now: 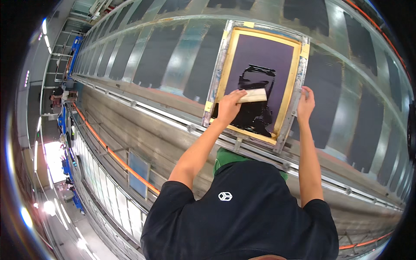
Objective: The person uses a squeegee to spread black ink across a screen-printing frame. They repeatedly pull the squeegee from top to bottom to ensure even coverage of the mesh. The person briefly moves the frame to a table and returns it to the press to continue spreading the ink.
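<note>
My left hand point(229, 106) is closed on a pale squeegee point(255, 94), held low over glossy black ink point(251, 115) on the purple mesh point(273, 52) of a screen printing frame point(229, 43). The frame has a worn metal rim lined inside with yellow. Its lower left corner is partly behind my left hand and forearm. Along the frame's right rim, my right hand point(305, 102) is closed on the edge with bent fingers. The screen lies on a long metal table point(182, 60) with dark rectangular panels.
A metal rail point(164, 112) runs along the table's near edge, by my body. Beyond it at left are an orange pipe point(117, 156), a blue-grey panel point(138, 173) and a metal-framed rack point(82, 151). In the far left background, a person point(58, 97) is near blue equipment point(76, 52).
</note>
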Demonstrator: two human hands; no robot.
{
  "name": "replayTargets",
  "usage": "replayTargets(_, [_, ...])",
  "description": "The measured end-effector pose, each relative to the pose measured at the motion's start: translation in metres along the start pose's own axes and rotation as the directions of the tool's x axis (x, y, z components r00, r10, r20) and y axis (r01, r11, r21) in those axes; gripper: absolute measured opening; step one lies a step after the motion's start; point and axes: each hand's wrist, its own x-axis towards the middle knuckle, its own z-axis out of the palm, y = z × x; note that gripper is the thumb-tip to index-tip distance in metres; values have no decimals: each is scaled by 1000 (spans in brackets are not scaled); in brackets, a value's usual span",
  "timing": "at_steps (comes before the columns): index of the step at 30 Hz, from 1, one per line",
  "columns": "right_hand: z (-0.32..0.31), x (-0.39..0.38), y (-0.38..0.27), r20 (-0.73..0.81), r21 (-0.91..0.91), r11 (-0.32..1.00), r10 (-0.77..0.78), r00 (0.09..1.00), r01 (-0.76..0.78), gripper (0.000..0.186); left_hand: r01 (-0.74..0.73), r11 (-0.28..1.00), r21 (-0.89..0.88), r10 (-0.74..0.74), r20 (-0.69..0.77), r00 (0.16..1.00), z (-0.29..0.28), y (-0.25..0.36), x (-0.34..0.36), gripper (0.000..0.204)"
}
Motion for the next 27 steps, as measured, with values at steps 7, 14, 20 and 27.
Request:
replayTargets(7, [125,-62,-56,54,-18,992,123,991,-122,19,-22,999,-27,24,75,997,-97,-121,18,43])
replayTargets(14, [152,-66,-54,16,-212,968,138,990,-132,21,16,998,-66,-1,217,976,-108,-156,46,45])
replayTargets(20, [141,-53,-44,190,-645,757,24,981,107,27,2,994,-107,30,302,953,-97,-178,113,29])
replayTargets(27, [211,-35,-148,634,-444,691,-207,745,570,58,16,996,-89,18,365,931,-82,-172,133,29])
